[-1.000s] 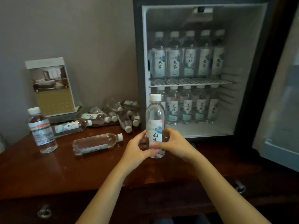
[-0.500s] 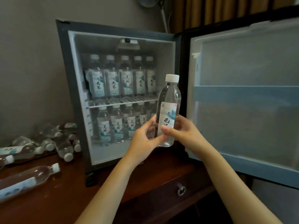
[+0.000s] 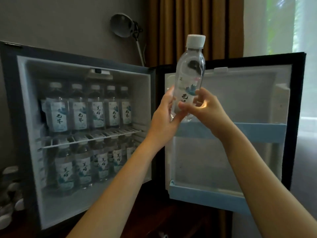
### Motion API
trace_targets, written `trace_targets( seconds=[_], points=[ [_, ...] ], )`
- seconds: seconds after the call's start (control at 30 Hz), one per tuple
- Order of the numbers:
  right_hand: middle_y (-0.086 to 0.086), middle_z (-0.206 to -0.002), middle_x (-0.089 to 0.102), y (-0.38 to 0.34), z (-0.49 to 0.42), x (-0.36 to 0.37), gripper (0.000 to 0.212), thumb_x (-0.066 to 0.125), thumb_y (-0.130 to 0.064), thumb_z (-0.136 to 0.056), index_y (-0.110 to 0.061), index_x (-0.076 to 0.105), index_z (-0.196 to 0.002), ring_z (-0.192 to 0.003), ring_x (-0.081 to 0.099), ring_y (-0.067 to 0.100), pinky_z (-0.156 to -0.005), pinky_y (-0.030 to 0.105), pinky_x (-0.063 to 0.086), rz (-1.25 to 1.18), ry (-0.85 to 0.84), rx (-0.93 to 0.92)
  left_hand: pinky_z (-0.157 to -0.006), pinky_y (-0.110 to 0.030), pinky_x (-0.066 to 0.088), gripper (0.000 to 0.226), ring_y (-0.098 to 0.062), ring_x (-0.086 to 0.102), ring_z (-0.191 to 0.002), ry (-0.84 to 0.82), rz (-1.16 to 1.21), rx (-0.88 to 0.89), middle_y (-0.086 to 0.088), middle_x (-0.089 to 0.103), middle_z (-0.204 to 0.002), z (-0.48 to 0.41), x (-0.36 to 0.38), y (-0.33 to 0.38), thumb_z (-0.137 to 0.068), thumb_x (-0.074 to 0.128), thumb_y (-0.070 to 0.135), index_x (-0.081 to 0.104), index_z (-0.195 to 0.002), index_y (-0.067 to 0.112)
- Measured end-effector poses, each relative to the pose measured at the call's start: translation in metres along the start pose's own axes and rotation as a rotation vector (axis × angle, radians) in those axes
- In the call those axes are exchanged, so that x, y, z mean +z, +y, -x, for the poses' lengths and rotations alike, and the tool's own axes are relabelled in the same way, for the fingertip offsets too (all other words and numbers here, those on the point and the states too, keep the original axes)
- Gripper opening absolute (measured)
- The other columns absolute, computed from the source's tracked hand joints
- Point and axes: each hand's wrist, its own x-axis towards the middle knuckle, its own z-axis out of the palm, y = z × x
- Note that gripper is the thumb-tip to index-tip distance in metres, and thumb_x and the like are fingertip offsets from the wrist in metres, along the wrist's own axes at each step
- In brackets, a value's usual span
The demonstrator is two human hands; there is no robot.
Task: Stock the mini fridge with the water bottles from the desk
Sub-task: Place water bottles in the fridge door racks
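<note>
Brown curtains (image 3: 171,23) hang between a grey wall (image 3: 51,18) and bright window (image 3: 269,24).

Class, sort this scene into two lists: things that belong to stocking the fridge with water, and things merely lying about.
Part of the job: clear plastic water bottle with white cap, gripped by left hand and right hand; open black mini fridge; stocked bottles on its wire shelf; blurred loose bottles at left edge.
Just there: grey round wall lamp; brown curtain; sheer white curtain.
</note>
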Motion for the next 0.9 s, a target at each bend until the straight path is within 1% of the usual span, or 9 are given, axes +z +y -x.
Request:
trace_targets(
  seconds=[0.17,0.2,0.3,0.37,0.47,0.53,0.67,0.83,0.9],
  points=[
    [-0.006,-0.095,0.066,0.011,-0.020,-0.004,0.034,0.073,-0.021,-0.078,-0.022,0.055,-0.106,-0.087,0.066,0.006,-0.073,0.020,0.052,0.063,0.015,0.039,-0.095,-0.026,0.048,0.062,-0.004,0.055,-0.112,0.071,-0.080,0.011,0.004,0.055,-0.128,-0.019,0.009,-0.010,-0.088,0.063,0.023,0.032,-0.142,0.023],
    [-0.005,-0.096,0.067,0.015,-0.022,-0.004,0.034,0.074,-0.022,-0.078,-0.022,0.055,-0.106,-0.087,0.066,0.007,-0.076,0.022,0.052,0.074,0.009,0.056,-0.094,-0.023,0.048,0.061,-0.004,0.055,-0.110,0.080,-0.117,0.011,0.004,0.056,-0.125,-0.020,0.010,-0.012,-0.087,0.064,0.024,0.035,-0.140,0.022],
    [0.000,-0.101,0.070,0.023,-0.025,-0.004,0.040,0.073,-0.026,-0.078,-0.017,0.056,-0.114,-0.092,0.068,0.012,-0.079,0.026,0.053,0.025,-0.026,0.103,-0.080,-0.002,0.038,0.061,-0.001,0.047,-0.102,0.119,-0.268,0.021,0.009,0.048,-0.111,-0.017,0.009,-0.016,-0.086,0.065,0.027,0.038,-0.140,0.017],
    [0.003,-0.102,0.071,0.025,-0.029,-0.004,0.043,0.072,-0.029,-0.079,-0.016,0.056,-0.117,-0.092,0.068,0.014,-0.075,0.027,0.053,-0.009,-0.044,0.139,-0.080,-0.006,0.035,0.063,-0.008,0.046,-0.104,0.140,-0.335,0.039,0.003,0.051,-0.108,-0.017,0.008,-0.019,-0.085,0.066,0.028,0.038,-0.140,0.015],
    [0.004,-0.103,0.070,0.026,-0.034,-0.003,0.045,0.072,-0.029,-0.079,-0.016,0.054,-0.118,-0.094,0.068,0.018,-0.077,0.032,0.052,-0.026,-0.052,0.178,-0.084,-0.019,0.036,0.063,-0.015,0.047,-0.106,0.147,-0.384,0.019,-0.003,0.055,-0.109,-0.022,0.008,-0.022,-0.084,0.067,0.030,0.041,-0.139,0.013],
    [0.004,-0.104,0.069,0.026,-0.036,-0.003,0.044,0.070,-0.027,-0.081,-0.015,0.052,-0.119,-0.094,0.067,0.017,-0.074,0.026,0.050,-0.030,-0.064,0.204,-0.082,-0.020,0.034,0.060,-0.014,0.044,-0.104,0.153,-0.421,0.012,-0.004,0.055,-0.110,-0.026,0.010,-0.022,-0.083,0.067,0.032,0.044,-0.136,0.013],
    [0.005,-0.105,0.068,0.027,-0.039,-0.005,0.041,0.069,-0.024,-0.082,-0.016,0.050,-0.118,-0.097,0.065,0.019,-0.082,0.031,0.053,-0.041,-0.071,0.263,-0.078,-0.023,0.039,0.056,-0.010,0.039,-0.096,0.151,-0.487,0.009,-0.002,0.049,-0.102,-0.029,0.014,-0.026,-0.083,0.067,0.034,0.047,-0.132,0.014],
    [0.005,-0.102,0.069,0.028,-0.040,-0.007,0.038,0.067,-0.022,-0.084,-0.010,0.053,-0.117,-0.087,0.067,0.012,-0.062,0.018,0.051,-0.003,-0.082,0.271,-0.078,-0.027,0.047,0.059,-0.016,0.047,-0.096,0.163,-0.491,-0.012,0.001,0.043,-0.096,-0.031,0.020,-0.028,-0.083,0.067,0.036,0.046,-0.134,0.017],
    [0.001,-0.094,0.069,0.030,-0.040,-0.008,0.029,0.066,-0.019,-0.085,-0.011,0.056,-0.111,-0.077,0.068,0.005,-0.056,0.014,0.049,-0.008,-0.074,0.263,-0.079,-0.029,0.049,0.064,-0.017,0.050,-0.095,0.166,-0.484,-0.033,0.000,0.044,-0.097,-0.032,0.021,-0.029,-0.083,0.067,0.038,0.042,-0.139,0.019]
  ],
)
